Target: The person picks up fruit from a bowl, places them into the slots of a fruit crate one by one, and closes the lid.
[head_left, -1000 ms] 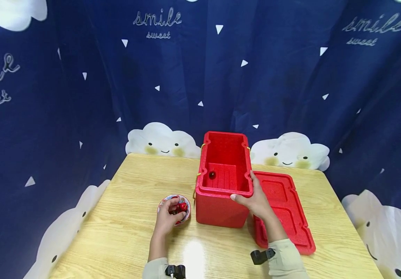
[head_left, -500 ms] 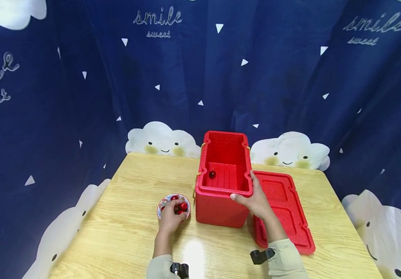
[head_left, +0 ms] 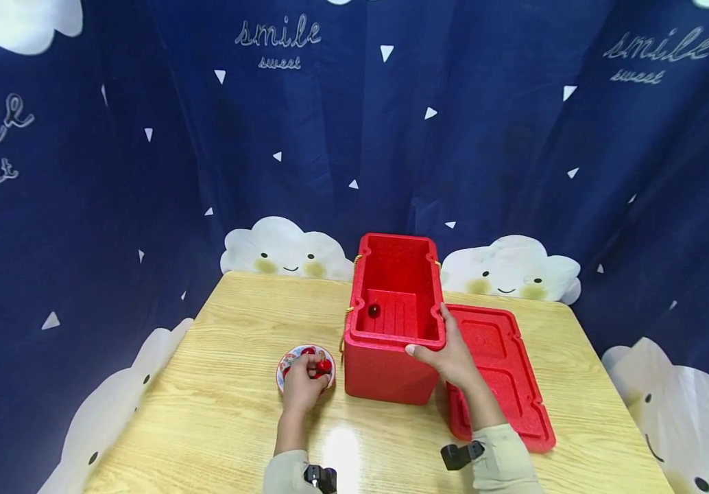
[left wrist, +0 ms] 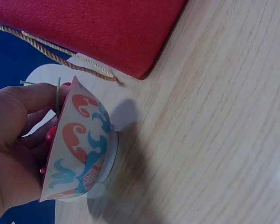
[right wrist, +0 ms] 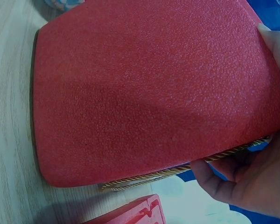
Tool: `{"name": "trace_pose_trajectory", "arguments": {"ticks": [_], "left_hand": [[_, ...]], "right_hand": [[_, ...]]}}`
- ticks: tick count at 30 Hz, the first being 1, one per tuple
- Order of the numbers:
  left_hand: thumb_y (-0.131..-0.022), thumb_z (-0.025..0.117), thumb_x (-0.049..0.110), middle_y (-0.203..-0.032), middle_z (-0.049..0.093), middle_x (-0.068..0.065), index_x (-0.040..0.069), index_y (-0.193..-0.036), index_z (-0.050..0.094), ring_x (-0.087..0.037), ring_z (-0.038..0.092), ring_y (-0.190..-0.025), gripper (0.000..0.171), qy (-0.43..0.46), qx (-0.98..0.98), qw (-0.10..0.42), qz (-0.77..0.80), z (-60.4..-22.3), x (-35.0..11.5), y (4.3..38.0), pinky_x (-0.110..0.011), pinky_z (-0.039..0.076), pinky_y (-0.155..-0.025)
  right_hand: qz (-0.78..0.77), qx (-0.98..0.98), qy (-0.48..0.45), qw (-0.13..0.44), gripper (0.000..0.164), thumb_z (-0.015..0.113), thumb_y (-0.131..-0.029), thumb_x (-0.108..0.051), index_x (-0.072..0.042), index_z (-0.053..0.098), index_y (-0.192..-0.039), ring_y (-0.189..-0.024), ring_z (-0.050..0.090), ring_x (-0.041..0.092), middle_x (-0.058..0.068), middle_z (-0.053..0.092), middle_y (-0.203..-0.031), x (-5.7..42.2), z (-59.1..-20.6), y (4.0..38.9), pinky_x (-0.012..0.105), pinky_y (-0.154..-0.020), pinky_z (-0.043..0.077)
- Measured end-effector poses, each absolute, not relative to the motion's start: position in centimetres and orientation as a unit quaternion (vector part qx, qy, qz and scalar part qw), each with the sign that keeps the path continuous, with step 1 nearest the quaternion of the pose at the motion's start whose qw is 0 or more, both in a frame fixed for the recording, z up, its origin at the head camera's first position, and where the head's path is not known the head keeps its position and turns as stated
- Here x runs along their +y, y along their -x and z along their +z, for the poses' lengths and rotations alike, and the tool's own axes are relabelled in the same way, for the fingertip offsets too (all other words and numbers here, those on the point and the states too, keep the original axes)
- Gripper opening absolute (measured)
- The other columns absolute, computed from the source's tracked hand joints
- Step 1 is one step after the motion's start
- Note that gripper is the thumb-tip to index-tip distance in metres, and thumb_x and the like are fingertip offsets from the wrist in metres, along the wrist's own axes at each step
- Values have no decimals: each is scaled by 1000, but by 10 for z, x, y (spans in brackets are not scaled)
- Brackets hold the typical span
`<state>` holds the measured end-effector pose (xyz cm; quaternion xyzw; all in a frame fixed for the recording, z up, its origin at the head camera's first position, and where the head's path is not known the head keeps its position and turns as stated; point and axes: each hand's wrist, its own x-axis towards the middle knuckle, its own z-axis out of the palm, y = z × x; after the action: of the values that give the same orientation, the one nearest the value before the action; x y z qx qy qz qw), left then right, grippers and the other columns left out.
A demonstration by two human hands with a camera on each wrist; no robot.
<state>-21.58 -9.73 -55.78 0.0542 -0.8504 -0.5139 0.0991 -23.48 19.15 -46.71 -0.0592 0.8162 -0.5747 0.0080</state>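
At the bowl | my left hand among cherries, pinch unclear | right hand grips box | I'd lift one gently, clearing the rim, box braced

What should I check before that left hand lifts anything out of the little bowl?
1. Red foam box uncovered: ok, its lid lies to its right.
2. Box steadied: ok, the right hand holds its near right corner.
3. Bowl upright: ok, standing on the table.
4. Cherry inside the box: ok, on its floor.
5. Left hand has a firm grip on a cherry: cannot tell, fingers hide it.
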Motion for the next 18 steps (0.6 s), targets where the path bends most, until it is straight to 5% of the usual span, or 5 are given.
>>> {"name": "trace_pose_trajectory", "arguments": {"ticks": [18], "left_hand": [[-69, 78, 5, -81, 59, -2, 8, -91, 62, -17, 56, -73, 28, -103, -869, 111, -471, -559, -90, 218, -36, 44, -65]], "right_hand": [[-589, 806, 59, 34, 104, 76, -74, -17, -6, 4, -148, -124, 33, 38, 20, 28, -141, 182, -429, 215, 45, -85, 47]]}}
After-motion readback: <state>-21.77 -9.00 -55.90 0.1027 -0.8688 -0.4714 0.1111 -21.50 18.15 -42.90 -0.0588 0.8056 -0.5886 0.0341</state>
